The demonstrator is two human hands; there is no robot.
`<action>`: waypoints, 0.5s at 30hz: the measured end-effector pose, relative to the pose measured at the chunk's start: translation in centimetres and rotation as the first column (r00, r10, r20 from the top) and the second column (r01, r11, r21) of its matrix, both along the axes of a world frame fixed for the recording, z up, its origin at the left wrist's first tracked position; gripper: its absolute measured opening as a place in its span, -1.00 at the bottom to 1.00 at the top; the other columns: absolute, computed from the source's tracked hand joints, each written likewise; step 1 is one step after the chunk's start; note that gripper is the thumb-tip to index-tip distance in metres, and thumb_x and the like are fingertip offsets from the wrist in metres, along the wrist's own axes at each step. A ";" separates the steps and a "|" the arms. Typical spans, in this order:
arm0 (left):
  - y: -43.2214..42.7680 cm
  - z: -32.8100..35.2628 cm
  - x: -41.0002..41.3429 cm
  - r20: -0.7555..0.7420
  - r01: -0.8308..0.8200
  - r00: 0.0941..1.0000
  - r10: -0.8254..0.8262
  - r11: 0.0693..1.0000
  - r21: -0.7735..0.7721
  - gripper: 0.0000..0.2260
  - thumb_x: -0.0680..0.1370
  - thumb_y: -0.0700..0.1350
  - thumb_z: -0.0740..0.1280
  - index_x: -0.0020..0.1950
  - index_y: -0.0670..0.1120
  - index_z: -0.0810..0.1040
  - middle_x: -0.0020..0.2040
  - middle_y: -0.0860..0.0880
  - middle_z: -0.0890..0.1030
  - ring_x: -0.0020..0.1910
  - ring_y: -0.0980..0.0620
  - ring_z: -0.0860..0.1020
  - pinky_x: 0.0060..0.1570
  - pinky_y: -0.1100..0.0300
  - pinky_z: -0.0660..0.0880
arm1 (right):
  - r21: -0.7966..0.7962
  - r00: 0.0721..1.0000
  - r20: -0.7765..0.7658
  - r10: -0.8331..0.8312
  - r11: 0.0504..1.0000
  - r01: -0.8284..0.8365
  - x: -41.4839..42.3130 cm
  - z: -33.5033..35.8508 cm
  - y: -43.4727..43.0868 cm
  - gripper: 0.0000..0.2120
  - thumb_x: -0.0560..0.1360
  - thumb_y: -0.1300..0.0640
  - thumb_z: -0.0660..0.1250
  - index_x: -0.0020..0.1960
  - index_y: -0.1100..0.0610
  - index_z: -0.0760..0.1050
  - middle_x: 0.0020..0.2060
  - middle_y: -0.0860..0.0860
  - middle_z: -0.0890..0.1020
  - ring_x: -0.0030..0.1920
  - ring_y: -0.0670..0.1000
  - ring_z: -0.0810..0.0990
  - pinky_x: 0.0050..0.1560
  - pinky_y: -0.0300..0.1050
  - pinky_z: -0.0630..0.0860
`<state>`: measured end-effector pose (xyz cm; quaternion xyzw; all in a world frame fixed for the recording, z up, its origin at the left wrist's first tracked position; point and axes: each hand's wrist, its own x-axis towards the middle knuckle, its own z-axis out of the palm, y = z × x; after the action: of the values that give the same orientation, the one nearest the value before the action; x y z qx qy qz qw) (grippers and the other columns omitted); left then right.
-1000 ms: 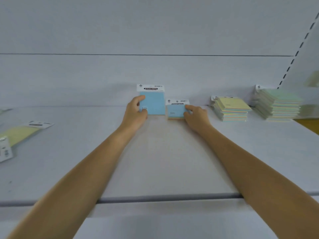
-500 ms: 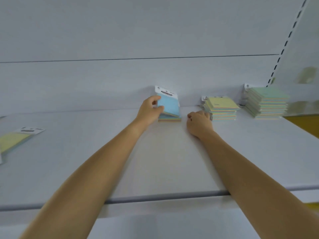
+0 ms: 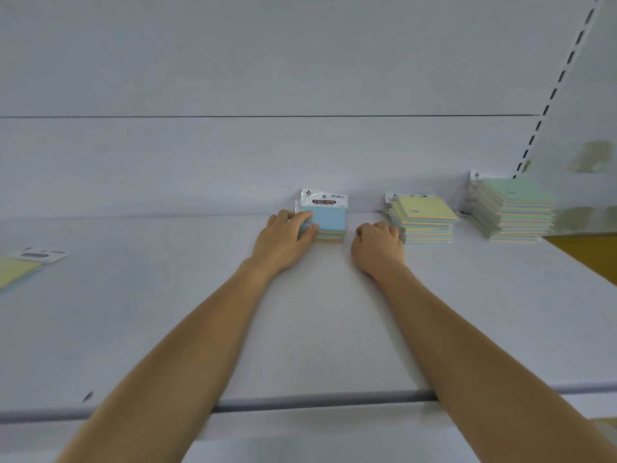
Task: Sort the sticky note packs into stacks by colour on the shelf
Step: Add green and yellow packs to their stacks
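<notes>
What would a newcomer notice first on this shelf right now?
Three colour stacks along the back wall: the blue stack at centre, the yellow stack right of it, the taller green stack far right. The left hand has its grip on the blue stack; a loose yellow pack lies far left.
</notes>
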<state>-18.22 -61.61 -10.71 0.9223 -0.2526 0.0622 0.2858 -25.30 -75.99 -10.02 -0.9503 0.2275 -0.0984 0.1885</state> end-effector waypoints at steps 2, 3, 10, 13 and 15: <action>0.3 0.0 -0.1 -0.011 0.039 0.999 -0.039 0.999 -0.032 -0.58 0.59 0.01 0.16 0.44 -0.04 0.28 0.34 -0.17 0.39 0.33 -0.15 0.35 0.32 0.07 0.31 | 0.014 0.999 0.042 -0.001 1.000 0.000 0.1 0.0 0.1 -0.64 0.55 0.23 0.05 0.32 0.20 0.34 0.35 0.19 0.33 0.39 0.20 0.21 0.35 0.00 0.21; 0.4 0.0 -0.2 -0.014 0.054 0.998 -0.055 0.997 -0.052 -0.57 0.58 -0.02 0.18 0.44 -0.07 0.27 0.31 -0.19 0.41 0.29 -0.17 0.39 0.30 0.09 0.33 | 0.032 0.996 0.092 0.000 0.999 -0.003 0.1 0.2 0.2 -0.63 0.54 0.25 0.06 0.34 0.20 0.33 0.36 0.19 0.33 0.40 0.20 0.21 0.35 0.00 0.21; 3.6 2.5 -0.5 0.122 -0.061 0.990 0.068 0.996 -0.061 -0.54 0.58 0.02 0.16 0.47 -0.05 0.21 0.39 -0.14 0.35 0.39 -0.13 0.32 0.30 -0.01 0.34 | -0.178 0.820 0.487 0.300 0.953 -0.243 -0.5 1.7 3.7 -0.59 0.44 0.29 0.14 0.27 0.22 0.43 0.24 0.18 0.49 0.24 0.24 0.42 0.23 0.02 0.34; 8.4 4.4 0.8 0.195 -0.112 0.974 0.117 0.993 -0.037 -0.56 0.59 0.00 0.14 0.46 -0.05 0.21 0.38 -0.14 0.37 0.37 -0.14 0.34 0.30 -0.02 0.36 | -0.324 0.775 0.346 0.530 0.842 -0.431 0.1 1.6 6.3 -0.62 0.44 0.27 0.18 0.24 0.23 0.47 0.18 0.19 0.54 0.20 0.25 0.49 0.20 0.06 0.42; 12.6 5.1 1.8 0.199 -0.147 0.968 0.155 0.988 -0.052 -0.58 0.59 -0.04 0.14 0.45 -0.05 0.24 0.34 -0.13 0.43 0.31 -0.14 0.40 0.28 -0.05 0.39 | -0.369 0.755 0.242 0.609 0.778 -0.509 1.0 2.0 8.6 -0.64 0.46 0.27 0.20 0.23 0.23 0.49 0.17 0.19 0.55 0.17 0.24 0.51 0.19 0.05 0.43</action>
<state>-16.46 -49.02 -5.56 0.9224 -0.2081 0.1818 0.2700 -24.33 -67.37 -8.01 -0.9580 -0.1233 -0.2343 0.1100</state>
